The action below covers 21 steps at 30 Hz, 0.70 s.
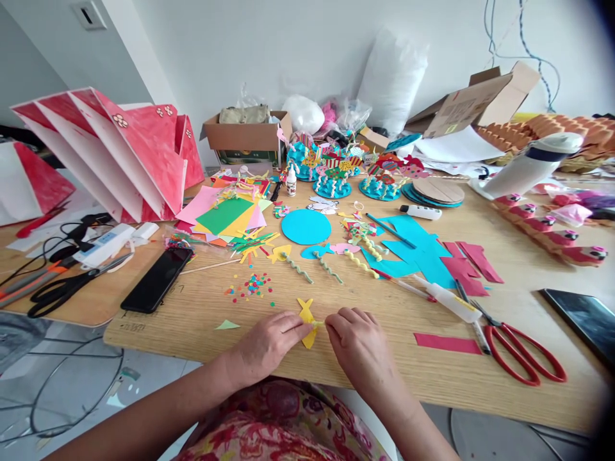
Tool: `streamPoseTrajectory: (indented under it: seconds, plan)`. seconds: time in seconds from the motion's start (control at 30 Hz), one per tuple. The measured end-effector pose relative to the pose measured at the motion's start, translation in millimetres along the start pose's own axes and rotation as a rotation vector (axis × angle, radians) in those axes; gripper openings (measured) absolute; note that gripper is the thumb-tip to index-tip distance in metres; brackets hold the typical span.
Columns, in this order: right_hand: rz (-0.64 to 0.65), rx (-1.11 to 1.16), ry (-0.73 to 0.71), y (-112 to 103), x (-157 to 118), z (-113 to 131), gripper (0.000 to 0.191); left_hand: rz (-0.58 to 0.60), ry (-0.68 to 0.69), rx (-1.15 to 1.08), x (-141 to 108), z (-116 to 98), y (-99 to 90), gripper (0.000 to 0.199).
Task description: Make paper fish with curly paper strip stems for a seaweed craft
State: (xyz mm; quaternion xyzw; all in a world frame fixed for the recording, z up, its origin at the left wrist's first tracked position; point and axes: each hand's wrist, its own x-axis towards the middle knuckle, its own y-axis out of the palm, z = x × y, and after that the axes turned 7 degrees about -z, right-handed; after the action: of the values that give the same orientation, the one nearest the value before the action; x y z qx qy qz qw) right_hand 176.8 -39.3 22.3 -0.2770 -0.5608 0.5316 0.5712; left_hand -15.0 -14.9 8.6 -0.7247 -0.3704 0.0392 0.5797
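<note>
Along the front edge of the surface, a pale green paper triangle is placed left of the left hand, whose fingers are pressed together on the middle of a yellow paper fish. The fish is held between both hands, and a thin pale-yellow strip at it is pinched by the fingers of the right hand. Farther right, a magenta paper strip is laid beside red-handled scissors.

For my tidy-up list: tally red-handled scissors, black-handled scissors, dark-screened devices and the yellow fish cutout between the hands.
Red-handled scissors: 1
Black-handled scissors: 1
Dark-screened devices: 2
Yellow fish cutout: 1
Total: 5
</note>
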Motion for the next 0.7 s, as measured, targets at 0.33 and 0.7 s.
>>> streamPoseTrajectory:
  seconds: [0.33, 0.7]
  plan:
    - [0.028, -0.024, -0.004, 4.4, 1.4, 0.1, 0.024, 0.088, 0.004, 0.078, 7.1, -1.8, 2.6, 0.026]
    - [0.044, 0.123, 0.010, 9.4, 0.7, -10.8, 0.018, 0.009, -0.025, 0.035, 6.3, 3.2, 15.3, 0.023]
